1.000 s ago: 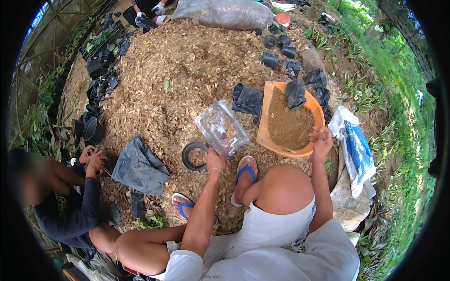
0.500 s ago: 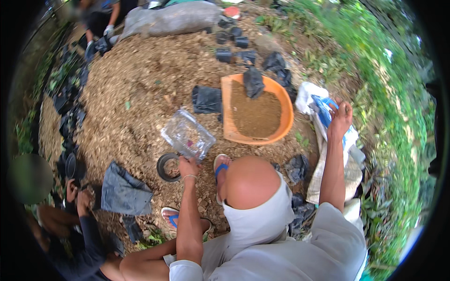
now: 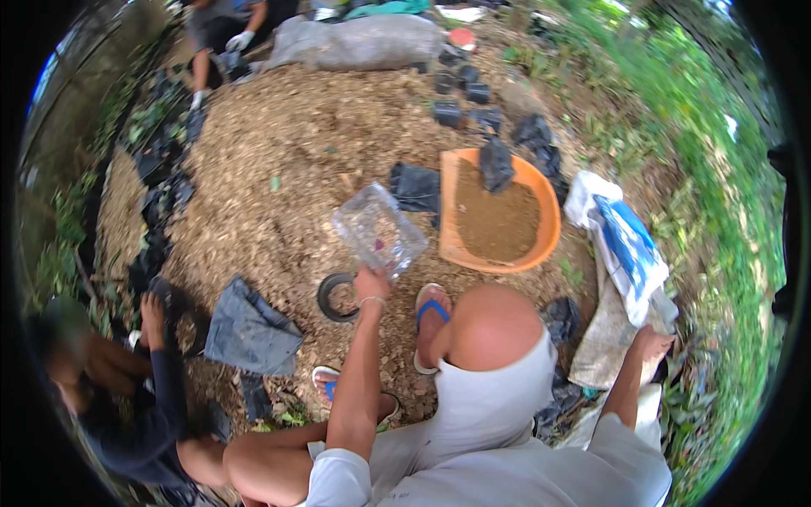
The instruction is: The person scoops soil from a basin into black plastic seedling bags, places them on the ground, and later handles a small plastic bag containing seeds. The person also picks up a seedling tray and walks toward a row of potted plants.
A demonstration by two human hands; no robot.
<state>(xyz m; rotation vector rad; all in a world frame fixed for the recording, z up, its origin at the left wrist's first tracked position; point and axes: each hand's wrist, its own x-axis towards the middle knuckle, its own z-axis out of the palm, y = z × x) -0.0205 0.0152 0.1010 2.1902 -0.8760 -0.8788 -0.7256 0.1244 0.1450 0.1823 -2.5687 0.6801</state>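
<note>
My left hand (image 3: 373, 284) is closed on the near edge of a clear plastic tray (image 3: 378, 228), which is held over the wood chips. A black ring-shaped pot (image 3: 337, 297) lies on the ground just left of that hand. Out to the right, my right hand (image 3: 651, 344) is beside a dirty white sack (image 3: 604, 338) and below a blue and white bag (image 3: 627, 245); its fingers look loosely stretched, with nothing visible in them. Ahead, between the two hands, stands an orange tub (image 3: 549, 232) of brown soil, with a black plastic bag (image 3: 497, 164) at its far rim.
Dark plastic bags (image 3: 252, 328) lie to the left, near a seated person (image 3: 127, 406) holding a black pot. Another person's gloved hand (image 3: 240, 40) works at the far left. Black pots (image 3: 448, 113) and a long grey sack (image 3: 359, 42) lie at the back. Plants line the right.
My right hand has come down and nearer, from over the blue and white bag to beside the dirty sack. The left still holds the tray. The whole view has shifted.
</note>
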